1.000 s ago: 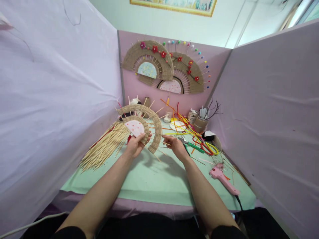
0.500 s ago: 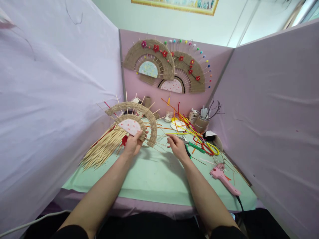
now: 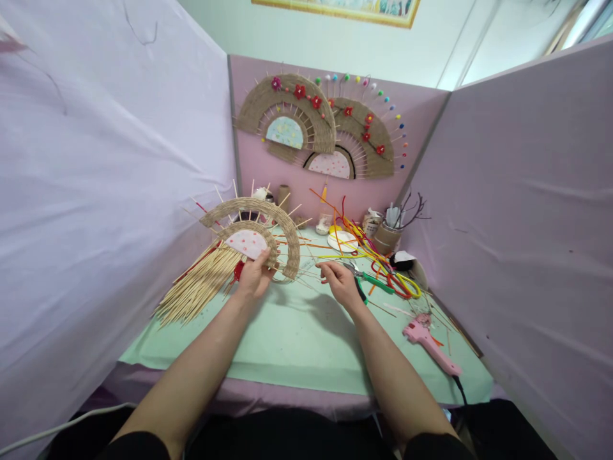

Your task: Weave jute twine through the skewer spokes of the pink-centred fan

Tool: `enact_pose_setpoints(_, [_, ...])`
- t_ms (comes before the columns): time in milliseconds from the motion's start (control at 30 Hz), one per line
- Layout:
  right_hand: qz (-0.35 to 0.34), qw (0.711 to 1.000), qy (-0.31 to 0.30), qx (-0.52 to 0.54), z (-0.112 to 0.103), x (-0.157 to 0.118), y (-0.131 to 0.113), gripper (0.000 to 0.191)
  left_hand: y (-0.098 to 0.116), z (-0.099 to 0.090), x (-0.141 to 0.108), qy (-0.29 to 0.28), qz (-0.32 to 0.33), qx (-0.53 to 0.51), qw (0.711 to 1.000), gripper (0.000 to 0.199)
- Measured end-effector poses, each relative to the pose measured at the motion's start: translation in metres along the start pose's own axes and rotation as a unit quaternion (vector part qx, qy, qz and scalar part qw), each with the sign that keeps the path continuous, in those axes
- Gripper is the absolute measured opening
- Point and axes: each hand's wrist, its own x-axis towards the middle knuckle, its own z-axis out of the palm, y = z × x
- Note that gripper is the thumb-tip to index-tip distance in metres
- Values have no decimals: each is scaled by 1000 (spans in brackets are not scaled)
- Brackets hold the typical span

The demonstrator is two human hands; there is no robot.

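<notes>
My left hand (image 3: 255, 276) grips a half-round woven fan (image 3: 292, 248) at its inner lower corner, thumb on the front. The fan has two twine bands on thin sticks that poke out past the rim, with a white spotted half-circle in the middle. To the right of the fan, my right hand (image 3: 341, 282) is closed in a pinch on what looks like a thin strand of twine (image 3: 306, 273) running toward the fan's lower right end. Just beyond the right hand lie green-handled pliers (image 3: 378, 282) on the table.
A bundle of thin sticks (image 3: 198, 291) lies at left. Colourful pipe cleaners (image 3: 407, 287), a white plate (image 3: 343, 241) and a can with twigs (image 3: 387, 239) stand or lie at back right. A pink glue gun (image 3: 433, 348) rests at right. Finished fans (image 3: 306, 128) hang on the back panel.
The fan has shifted slightly left and turned a little in my left hand. My right hand has dropped slightly, its fingers more curled together.
</notes>
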Motion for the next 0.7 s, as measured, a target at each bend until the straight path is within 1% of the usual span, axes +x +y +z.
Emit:
enact_pose_setpoints(100, [8, 999, -18, 41, -2, 0, -4, 39, 0, -2, 0, -17, -28, -26, 999, 27])
enact_pose_setpoints(233, [22, 995, -43, 91, -3, -1, -7, 43, 1, 1, -5, -34, -46, -44, 997, 18])
enact_pose_setpoints(333, [11, 991, -69, 117, -2, -1, -7, 48, 2, 6, -8, -46, -55, -51, 996, 24])
enact_pose_setpoints(433, [2, 985, -117, 129, 1, 0, -8, 63, 1, 8, -10, -62, -62, -48, 995, 35])
enact_pose_setpoints(533, [7, 977, -166, 133, 4, 0, -11, 76, -3, 7, -10, -76, -71, -33, 994, 40])
enact_pose_setpoints(600, [14, 975, -179, 128, 4, 0, -13, 81, -5, 6, -9, -83, -69, -21, 994, 41])
enact_pose_setpoints(700, [36, 976, -185, 111, 4, 0, -11, 88, -6, 5, -8, -77, -40, -7, 996, 39])
